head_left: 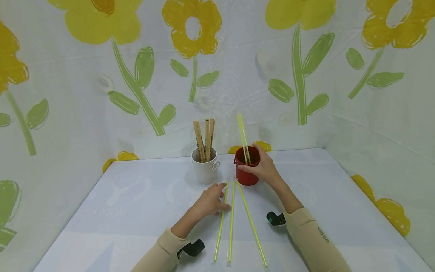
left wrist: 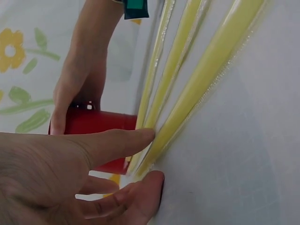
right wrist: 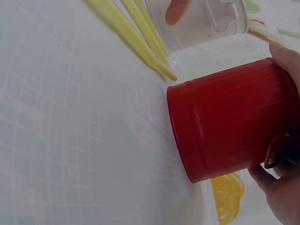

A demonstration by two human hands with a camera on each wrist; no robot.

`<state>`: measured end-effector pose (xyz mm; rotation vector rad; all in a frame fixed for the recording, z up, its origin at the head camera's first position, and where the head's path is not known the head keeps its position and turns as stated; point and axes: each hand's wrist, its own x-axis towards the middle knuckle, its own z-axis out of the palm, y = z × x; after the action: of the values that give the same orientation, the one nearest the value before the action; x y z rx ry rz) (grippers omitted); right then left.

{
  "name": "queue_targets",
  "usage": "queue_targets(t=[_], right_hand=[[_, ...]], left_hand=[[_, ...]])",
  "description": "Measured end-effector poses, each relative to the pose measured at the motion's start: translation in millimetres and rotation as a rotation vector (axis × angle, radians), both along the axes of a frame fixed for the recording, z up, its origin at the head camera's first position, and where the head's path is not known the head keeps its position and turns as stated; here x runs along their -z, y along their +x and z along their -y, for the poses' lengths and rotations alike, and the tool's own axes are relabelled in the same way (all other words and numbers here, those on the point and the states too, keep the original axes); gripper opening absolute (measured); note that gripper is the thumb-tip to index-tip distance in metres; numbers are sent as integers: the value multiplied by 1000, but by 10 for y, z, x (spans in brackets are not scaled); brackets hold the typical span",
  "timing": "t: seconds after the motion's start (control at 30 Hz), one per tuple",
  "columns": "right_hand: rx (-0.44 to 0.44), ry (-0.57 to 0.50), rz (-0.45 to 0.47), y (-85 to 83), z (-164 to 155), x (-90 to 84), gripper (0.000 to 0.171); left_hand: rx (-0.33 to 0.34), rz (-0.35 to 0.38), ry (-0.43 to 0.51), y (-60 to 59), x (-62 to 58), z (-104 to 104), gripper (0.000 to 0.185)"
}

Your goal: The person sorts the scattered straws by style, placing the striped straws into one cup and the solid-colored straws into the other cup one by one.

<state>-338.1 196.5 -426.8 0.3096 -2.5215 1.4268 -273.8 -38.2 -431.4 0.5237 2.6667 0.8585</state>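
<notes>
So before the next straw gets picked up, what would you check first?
1. Left hand on a straw: ok, fingers touch the leftmost of three straws lying on the table.
2. Grip closed on it: not ok, fingers lie fairly straight.
3. Red cup steadied: ok, right hand holds it upright.
4. Room in the red cup: ok, only a couple of straws stand inside.
5. White cup out of the way: cannot tell, it stands close beside.
</notes>
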Motion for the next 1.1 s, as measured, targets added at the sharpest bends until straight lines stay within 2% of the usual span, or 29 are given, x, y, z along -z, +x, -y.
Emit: queue_targets(t=[0.47, 0.7, 1.1], right_hand=[[-7, -8, -7, 6, -2, 2, 100], [-12, -13, -4, 0, -4, 4, 100], [-12, -4, -16, 20, 0, -2, 99]], left_hand=[[7, -4, -14, 11, 14, -7, 51], [2, 39, 8, 14, -12, 13, 59], [32, 65, 36, 9, -17, 44, 56]])
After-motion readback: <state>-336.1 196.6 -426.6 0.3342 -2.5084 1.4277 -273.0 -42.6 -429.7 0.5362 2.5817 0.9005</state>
